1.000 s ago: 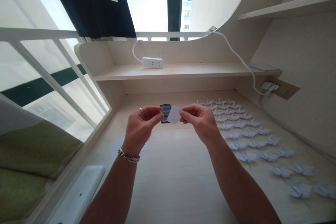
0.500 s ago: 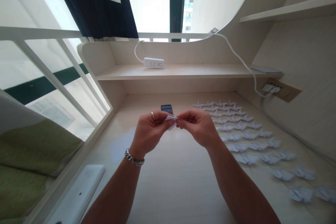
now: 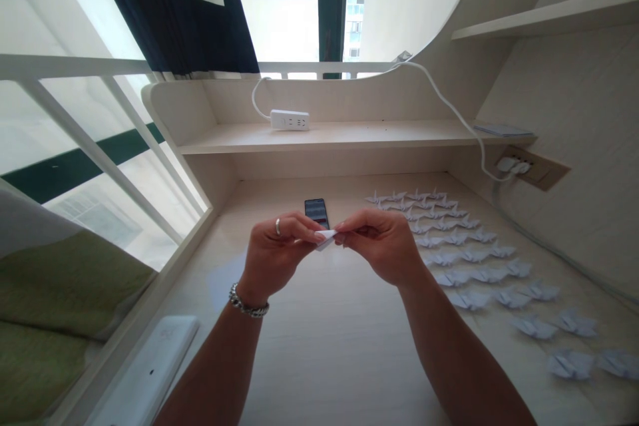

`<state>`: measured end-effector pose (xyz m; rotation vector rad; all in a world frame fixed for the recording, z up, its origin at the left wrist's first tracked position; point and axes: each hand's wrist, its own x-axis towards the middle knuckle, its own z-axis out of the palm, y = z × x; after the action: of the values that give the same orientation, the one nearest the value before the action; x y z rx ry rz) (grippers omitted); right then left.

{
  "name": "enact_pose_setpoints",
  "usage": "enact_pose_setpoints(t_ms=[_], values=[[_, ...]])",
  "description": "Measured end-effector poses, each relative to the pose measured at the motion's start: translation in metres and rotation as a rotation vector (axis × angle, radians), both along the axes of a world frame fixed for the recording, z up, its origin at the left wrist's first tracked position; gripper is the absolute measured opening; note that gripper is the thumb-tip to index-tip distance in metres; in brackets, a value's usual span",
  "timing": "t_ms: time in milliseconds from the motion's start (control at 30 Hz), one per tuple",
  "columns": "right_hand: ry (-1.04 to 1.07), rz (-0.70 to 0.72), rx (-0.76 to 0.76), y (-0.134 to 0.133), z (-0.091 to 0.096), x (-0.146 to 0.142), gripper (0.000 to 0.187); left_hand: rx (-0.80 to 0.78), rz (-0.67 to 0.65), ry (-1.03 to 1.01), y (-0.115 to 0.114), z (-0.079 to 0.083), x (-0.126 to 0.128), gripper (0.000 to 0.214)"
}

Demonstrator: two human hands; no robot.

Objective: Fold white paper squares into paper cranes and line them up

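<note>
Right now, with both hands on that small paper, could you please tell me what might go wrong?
The small white paper is pinched by the left hand and right hand, so uneven pulling could crease it askew. The right forearm appears close to the rows of folded paper birds; a sideways swing might disturb them. The phone appears just beyond the hands, so reaching forward might bump it.

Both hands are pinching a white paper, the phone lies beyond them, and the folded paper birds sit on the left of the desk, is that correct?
Not quite: the head view shows the folded paper birds on the right of the desk, not the left. The rest holds: left hand and right hand pinch the white paper, and the phone lies beyond them.
</note>
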<state>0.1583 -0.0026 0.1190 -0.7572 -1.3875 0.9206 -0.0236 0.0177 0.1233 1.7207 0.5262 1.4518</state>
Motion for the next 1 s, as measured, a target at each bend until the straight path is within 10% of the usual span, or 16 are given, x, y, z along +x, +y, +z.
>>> enact_pose_setpoints(t_ms=[1000], values=[[0.078,0.128,-0.243,0.0076,0.0022,0.0001,0.016,-0.081,0.100,0.097,-0.0029,-0.0015,0.0065,0.003]])
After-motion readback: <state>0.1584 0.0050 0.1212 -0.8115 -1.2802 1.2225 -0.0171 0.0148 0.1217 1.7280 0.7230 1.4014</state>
